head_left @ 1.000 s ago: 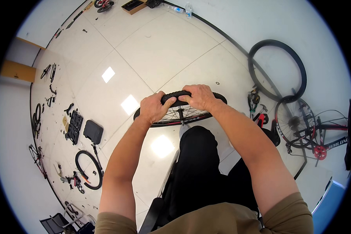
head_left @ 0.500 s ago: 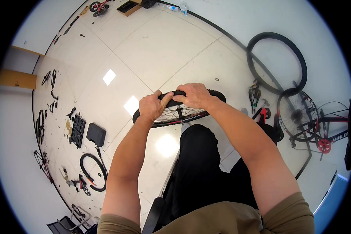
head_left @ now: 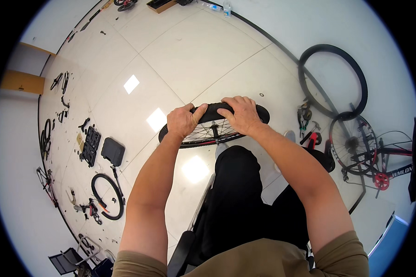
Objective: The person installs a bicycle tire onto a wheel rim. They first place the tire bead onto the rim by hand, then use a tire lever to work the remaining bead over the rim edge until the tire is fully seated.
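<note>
Both my hands grip the black knobby tyre (head_left: 211, 111) of a spoked bicycle wheel (head_left: 203, 135), held low in front of my knee. My left hand (head_left: 182, 121) is closed on the tyre's upper left, thumb laid over its top. My right hand (head_left: 241, 114) clasps it right of centre, thumb pressing on the near upper side. Between the thumbs a stretch of black rubber is exposed. The hub and spokes show below my fingers; the wheel's lower part sits by my leg.
A loose tyre (head_left: 363, 87) leans on the right wall above a bicycle (head_left: 381, 181) and hand tools (head_left: 304, 115). On the left floor lie an open toolbox (head_left: 90, 145), a closed black case (head_left: 112, 152), another tyre (head_left: 120, 201) and scattered bike parts. A folding chair (head_left: 62, 262) stands bottom left.
My thumbs are farther apart, showing more tyre between them. My right hand has shifted slightly right along the tyre, and its thumb sits differently. The view has moved a little.
</note>
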Demonstrator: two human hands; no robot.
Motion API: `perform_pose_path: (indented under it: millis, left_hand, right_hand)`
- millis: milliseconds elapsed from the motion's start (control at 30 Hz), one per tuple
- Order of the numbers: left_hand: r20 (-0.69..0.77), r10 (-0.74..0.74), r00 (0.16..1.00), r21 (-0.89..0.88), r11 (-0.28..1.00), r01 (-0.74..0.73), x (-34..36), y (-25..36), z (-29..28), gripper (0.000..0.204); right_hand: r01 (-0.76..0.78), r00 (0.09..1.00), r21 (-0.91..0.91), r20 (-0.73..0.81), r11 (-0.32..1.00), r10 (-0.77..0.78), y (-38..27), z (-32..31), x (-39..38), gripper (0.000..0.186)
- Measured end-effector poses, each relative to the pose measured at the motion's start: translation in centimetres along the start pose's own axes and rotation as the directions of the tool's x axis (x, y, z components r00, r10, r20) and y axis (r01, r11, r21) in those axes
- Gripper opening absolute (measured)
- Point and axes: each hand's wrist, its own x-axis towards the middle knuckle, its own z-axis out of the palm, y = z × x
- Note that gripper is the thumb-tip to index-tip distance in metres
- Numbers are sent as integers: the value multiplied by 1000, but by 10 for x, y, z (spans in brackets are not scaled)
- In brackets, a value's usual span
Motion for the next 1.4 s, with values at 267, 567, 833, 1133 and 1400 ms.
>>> perform_pose_path:
  millis: [267,567,833,1133,1400]
  left_hand:
    - [-96,0,995,12,1000,1,-12,-8,7,74]
    - [-32,-59,998,-24,998,58,-25,4,-1,81]
    - [-36,-80,996,-43,996,78,-20,11,3,85]
    - [9,-117,993,-41,992,117,-18,16,1,83]
    - [13,-119,993,-25,992,120,-6,22,0,81]
  right_hand:
    - [14,998,-6,63,1000,-14,-6,2,8,36]
    - [46,987,27,151,999,-49,8,-6,7,36]
    - [59,978,36,200,998,-65,23,-9,13,41]
    - [66,982,33,177,997,-71,24,-7,16,39]
    - [50,979,12,197,999,-51,27,-13,24,38]
